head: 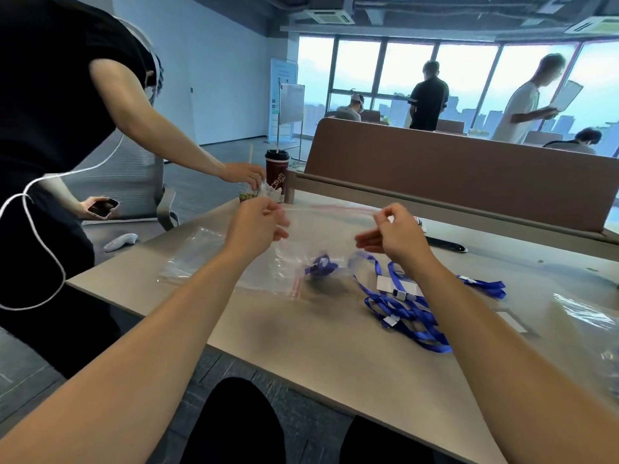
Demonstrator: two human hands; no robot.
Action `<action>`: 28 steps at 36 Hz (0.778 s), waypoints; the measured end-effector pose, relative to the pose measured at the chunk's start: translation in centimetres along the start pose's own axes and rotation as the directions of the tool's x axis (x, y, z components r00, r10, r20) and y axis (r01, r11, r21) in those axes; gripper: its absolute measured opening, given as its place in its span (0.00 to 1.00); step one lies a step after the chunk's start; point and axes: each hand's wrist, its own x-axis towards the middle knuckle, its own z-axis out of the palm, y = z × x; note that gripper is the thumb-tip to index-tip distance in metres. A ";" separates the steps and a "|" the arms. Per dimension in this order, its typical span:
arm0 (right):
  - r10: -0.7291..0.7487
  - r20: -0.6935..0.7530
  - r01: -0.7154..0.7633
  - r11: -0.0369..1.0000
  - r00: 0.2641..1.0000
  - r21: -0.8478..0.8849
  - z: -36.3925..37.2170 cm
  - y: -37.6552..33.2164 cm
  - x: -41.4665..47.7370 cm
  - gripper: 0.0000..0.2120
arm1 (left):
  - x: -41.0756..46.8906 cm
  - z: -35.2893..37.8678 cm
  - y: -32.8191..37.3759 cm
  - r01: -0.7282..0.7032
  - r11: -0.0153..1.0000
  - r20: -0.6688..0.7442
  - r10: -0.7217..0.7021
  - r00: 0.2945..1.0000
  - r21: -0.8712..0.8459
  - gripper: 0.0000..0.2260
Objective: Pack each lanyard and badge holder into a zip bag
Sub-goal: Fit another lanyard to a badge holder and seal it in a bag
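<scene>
Centre: the held bag (321, 226), pinched between left hand (258, 226) and right hand (392, 232), is smeared by motion; its lower edge cannot be traced, and whether the blurred lanyard (320, 264) sits inside or behind it cannot be told. At 3 o'clock a dark object (447, 245) lies partly behind the right hand, too hidden to name, and at 4 o'clock a second bag (582, 313) is cut by the frame edge. At 10 o'clock a person (50, 112) is cropped by the top and left edges, and the banner (283, 95) print at 12 o'clock is too small to read.
</scene>
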 end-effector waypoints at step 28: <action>-0.170 -0.546 0.084 0.980 0.820 -0.178 -25.4 -2.9 -9.2 0.05 | -3.6 19.8 17.3 -0.342 0.893 0.187 0.405 0.895 -0.294 0.04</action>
